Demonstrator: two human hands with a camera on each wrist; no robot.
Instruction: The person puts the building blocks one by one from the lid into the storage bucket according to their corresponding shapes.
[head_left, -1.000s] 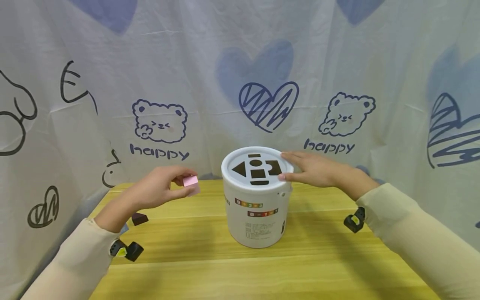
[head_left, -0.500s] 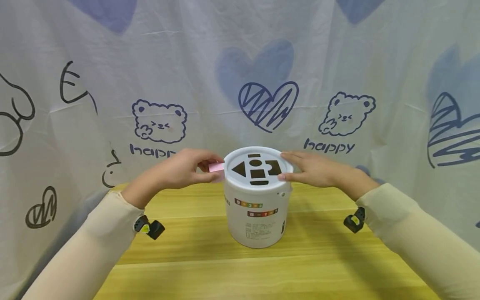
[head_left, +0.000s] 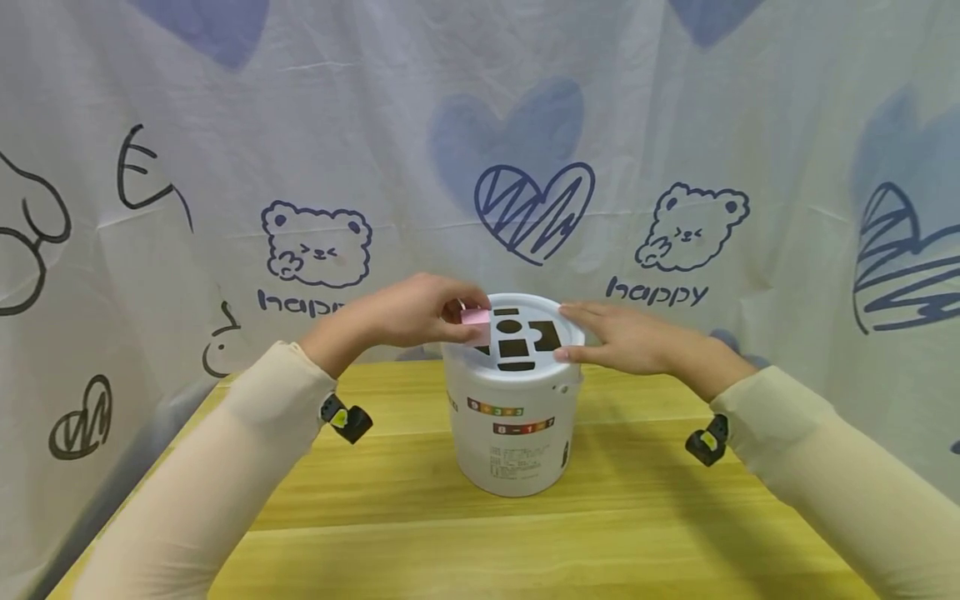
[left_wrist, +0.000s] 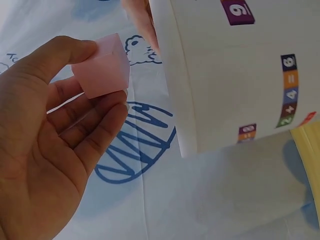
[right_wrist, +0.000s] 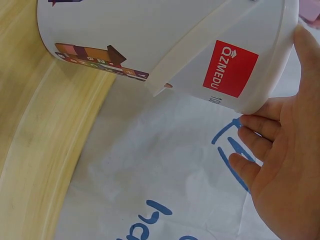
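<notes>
Between its thumb and fingers, my left hand [head_left: 411, 310] pinches a pink cube-shaped block [head_left: 476, 327]. In the head view the block overlaps the left part of the white bucket's lid [head_left: 495, 361], partly covering the triangular hole. The left wrist view shows the block [left_wrist: 102, 70] at the fingertips, above the lid's rim. My right hand [head_left: 637, 337] rests with thumb and fingers extended on the right rim of the bucket [head_left: 513, 454]. Several shaped holes pierce the lid, among them a round one, a square one and slots.
The bucket stands on a yellow wood-grain table [head_left: 360, 483]. Behind it hangs a white curtain [head_left: 420, 167] printed with hearts and bears. A handle [right_wrist: 200, 47] lies along the bucket's side in the right wrist view.
My left hand has carried the pink block rightward and up, from left of the bucket to over its lid. The right hand has stayed at the rim.
</notes>
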